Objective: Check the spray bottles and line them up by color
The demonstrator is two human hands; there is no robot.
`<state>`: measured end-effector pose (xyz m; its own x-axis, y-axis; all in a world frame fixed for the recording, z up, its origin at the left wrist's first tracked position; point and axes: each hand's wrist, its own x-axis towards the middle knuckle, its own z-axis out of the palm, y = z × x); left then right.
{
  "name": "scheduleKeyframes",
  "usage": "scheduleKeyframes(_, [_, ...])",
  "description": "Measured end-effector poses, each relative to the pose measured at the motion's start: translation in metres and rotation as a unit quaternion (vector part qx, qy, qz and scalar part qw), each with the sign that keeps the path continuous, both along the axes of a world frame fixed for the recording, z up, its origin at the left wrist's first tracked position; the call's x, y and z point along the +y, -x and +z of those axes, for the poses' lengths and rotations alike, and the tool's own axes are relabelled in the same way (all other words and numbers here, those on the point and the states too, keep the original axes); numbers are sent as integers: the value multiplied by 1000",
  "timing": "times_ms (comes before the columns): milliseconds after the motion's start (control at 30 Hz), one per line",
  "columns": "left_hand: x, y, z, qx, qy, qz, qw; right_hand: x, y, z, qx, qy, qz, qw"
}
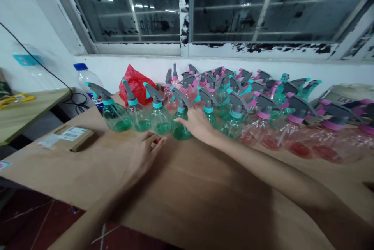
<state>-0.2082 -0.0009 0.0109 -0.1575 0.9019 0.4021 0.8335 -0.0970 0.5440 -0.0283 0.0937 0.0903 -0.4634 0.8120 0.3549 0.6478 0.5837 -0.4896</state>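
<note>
My right hand [200, 123] is wrapped round the upper part of a green spray bottle [181, 131], its thumb across the front below the turquoise collar. The bottle stands upright on the table in the front row. My left hand [147, 149] rests low over the tabletop, loosely curled with thumb and fingers apart, holding nothing. Just behind it stands another green spray bottle [161, 121] with a grey trigger head. Two more green ones, a middle bottle [139, 115] and an end bottle [117, 116], continue the row leftward. My right fingers are partly hidden behind the bottle.
Clear pink spray bottles [300, 140] fill the right side, with several more packed behind. A red plastic bag [136, 82] and a blue-capped bottle [87, 80] stand at the back left. A flat cardboard box [78, 140] lies on the wooden table [204, 203]. Windows rise behind.
</note>
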Motion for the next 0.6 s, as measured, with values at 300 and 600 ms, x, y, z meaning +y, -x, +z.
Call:
scheduleKeyframes(300, [-3,-18,5,12,29,-44,999,7,4,-1,13,8,-12,1000])
scheduleKeyframes(600, [8,-55,15,15,63,-94,993,-45,-55,2,32,12,60,998])
